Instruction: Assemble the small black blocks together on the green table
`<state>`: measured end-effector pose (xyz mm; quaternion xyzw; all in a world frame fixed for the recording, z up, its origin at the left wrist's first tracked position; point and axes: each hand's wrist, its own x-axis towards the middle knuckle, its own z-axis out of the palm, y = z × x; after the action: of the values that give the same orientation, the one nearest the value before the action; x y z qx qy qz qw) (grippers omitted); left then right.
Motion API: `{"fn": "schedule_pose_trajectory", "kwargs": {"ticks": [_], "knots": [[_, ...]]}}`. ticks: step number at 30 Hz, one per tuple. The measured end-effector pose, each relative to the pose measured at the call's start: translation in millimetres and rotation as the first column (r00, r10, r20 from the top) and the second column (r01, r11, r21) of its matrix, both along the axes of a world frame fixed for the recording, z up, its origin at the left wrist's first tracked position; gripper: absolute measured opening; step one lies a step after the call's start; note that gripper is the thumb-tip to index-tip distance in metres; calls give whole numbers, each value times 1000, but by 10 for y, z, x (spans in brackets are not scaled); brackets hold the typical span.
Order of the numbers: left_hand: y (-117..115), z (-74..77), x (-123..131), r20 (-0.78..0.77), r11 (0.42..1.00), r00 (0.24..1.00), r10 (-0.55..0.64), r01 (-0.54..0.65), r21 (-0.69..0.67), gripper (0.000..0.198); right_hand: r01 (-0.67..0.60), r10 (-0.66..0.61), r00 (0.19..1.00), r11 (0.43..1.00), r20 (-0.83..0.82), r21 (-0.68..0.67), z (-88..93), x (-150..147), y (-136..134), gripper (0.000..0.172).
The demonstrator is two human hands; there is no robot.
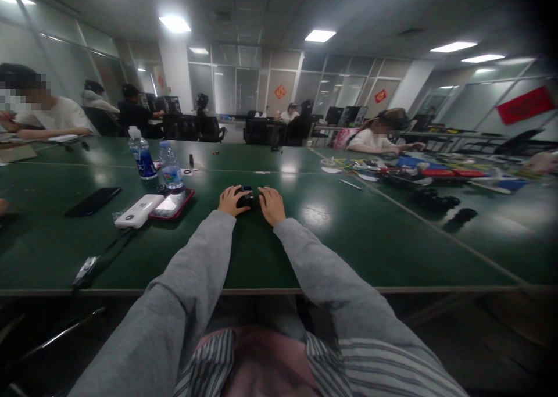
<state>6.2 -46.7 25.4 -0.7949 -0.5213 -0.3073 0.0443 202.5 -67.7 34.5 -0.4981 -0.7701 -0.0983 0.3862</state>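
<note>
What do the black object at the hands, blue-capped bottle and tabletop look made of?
Black object: perhaps hard plastic, boxy; finish unclear. Blue-capped bottle: probably clear, glossy plastic, being see-through. Tabletop: smooth, semi-gloss green, perhaps laminate, reflecting lights.

There are two of the wearer's hands and one small black device. The tabletop also carries two bottles, two phones, one white pack and one thin stick. Beyond are at least six other people and at least three red wall signs. The blurred black items cannot be counted.
</note>
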Motion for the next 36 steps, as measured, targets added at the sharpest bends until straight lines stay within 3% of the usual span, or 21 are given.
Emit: {"fn": "schedule_pose_trajectory", "kwargs": {"ticks": [3,5,9,17,21,32,36], "knots": [[1,6,0,-12,1000,1000,-6,6,1,54,129,-136,985,989,-106,-75,-85,75,107,45],[4,8,-4,-14,1000,1000,-8,8,-5,50,126,-147,978,982,-149,-139,-167,110,191,53],[10,14,-14,-13,999,999,-34,34,-17,44,28,-65,977,984,-204,-178,-280,140,321,53],[21,23,-13,-15,999,999,-45,45,-3,42,-154,62,945,951,-322,-268,-291,185,424,54],[18,28,-4,-22,999,998,-50,51,19,42,-195,98,942,938,-322,-285,-312,188,449,52],[-22,79,25,-32,999,999,-33,33,16,41,-132,56,966,946,-254,-296,-323,165,422,48],[-31,92,52,43,999,998,-40,40,15,51,-99,34,975,950,-220,-295,-286,173,399,46]]}}
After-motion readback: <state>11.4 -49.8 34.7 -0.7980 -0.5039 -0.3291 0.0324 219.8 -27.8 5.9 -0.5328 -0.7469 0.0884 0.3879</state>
